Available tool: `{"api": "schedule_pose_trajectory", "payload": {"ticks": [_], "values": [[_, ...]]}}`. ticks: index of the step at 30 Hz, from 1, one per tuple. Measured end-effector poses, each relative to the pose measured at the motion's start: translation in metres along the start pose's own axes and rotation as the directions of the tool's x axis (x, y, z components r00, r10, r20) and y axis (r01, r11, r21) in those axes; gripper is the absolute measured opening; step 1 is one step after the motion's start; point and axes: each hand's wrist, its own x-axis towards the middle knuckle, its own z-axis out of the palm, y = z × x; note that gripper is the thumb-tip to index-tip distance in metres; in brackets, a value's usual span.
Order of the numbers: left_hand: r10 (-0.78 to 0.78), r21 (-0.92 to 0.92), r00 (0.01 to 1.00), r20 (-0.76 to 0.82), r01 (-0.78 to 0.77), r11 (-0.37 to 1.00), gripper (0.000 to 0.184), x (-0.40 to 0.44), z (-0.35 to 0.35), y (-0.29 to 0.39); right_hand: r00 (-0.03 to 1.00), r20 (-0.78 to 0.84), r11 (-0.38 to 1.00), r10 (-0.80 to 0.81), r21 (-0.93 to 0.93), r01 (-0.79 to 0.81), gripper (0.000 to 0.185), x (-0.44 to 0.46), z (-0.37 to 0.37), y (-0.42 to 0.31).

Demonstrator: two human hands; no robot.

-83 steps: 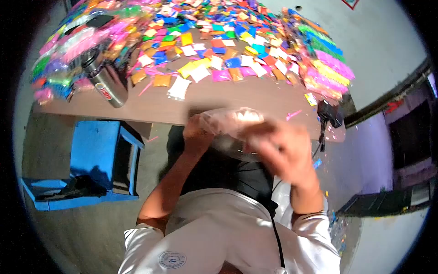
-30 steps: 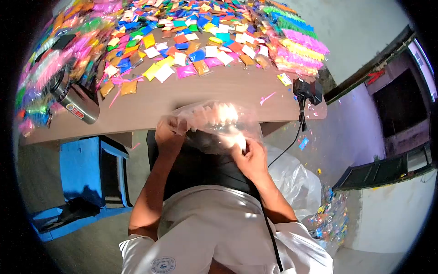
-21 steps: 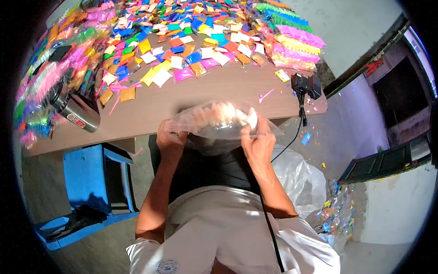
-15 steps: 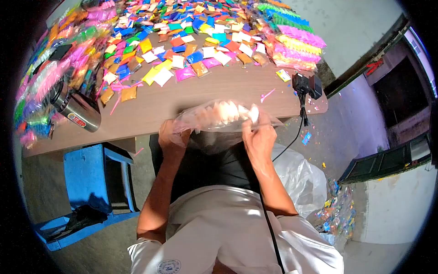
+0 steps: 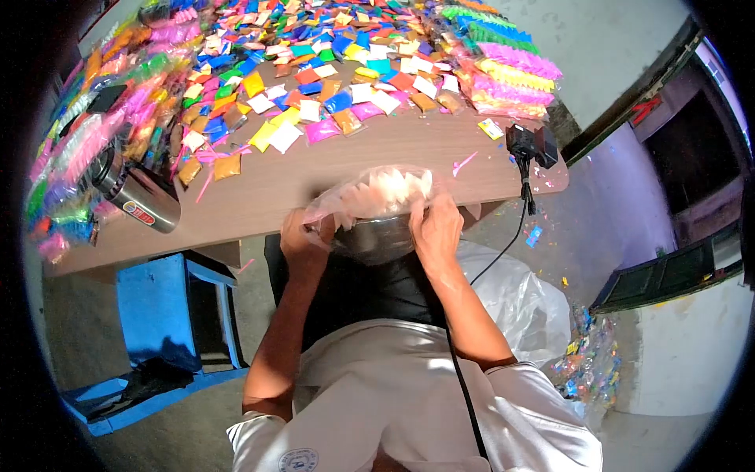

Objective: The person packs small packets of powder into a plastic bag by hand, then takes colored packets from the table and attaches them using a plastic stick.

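Observation:
A clear plastic bag point(image 5: 381, 240) with a row of pale, whitish-pink pieces inside point(image 5: 385, 193) hangs between my hands at the table's front edge, above my lap. My left hand point(image 5: 305, 236) is closed on the bag's left end. Fingers of my right hand point(image 5: 436, 224) pinch the bag near its right end. Beyond the bag, many small coloured packets point(image 5: 322, 130) lie spread over the brown table point(image 5: 275, 189).
A steel flask point(image 5: 145, 197) lies at the table's left beside piled coloured bags point(image 5: 94, 141). Stacked bags point(image 5: 515, 71) and a black device with a cable point(image 5: 531, 145) are at the right. A blue stool point(image 5: 157, 307) stands lower left; a big clear bag point(image 5: 523, 303) lies lower right.
My right hand, blurred by motion at first, now grips the bag's right end. The pale pieces sit closer together, and the bag's loose right corner no longer sticks out as far. The view has shifted slightly.

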Motion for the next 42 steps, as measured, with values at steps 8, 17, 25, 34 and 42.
{"api": "schedule_pose_trajectory", "payload": {"ticks": [8,17,25,34,42], "values": [[-0.005,-0.009,1.000,0.013,0.005,1.000,0.022,0.000,-0.001,0.002,0.975,-0.140,0.982,-0.173,0.054,0.182,0.044,0.001,0.003,0.005],[-0.016,0.049,1.000,-0.021,0.017,0.999,0.020,0.000,-0.003,0.008,0.940,-0.151,0.952,-0.307,-0.031,0.306,0.040,0.001,0.022,0.028],[0.027,0.029,0.998,-0.054,-0.025,0.999,0.022,0.002,-0.002,0.011,0.990,-0.041,0.986,-0.135,-0.106,0.130,0.033,0.006,0.022,0.021],[-0.077,0.004,0.997,0.015,0.077,0.997,0.024,-0.002,-0.003,0.008,0.985,0.144,0.988,0.091,-0.134,-0.072,0.030,0.006,0.016,0.021],[0.087,0.073,0.996,-0.014,-0.085,0.994,0.023,0.003,-0.002,0.010,0.986,0.136,0.987,0.097,-0.145,-0.077,0.019,0.005,0.027,0.032]]}}
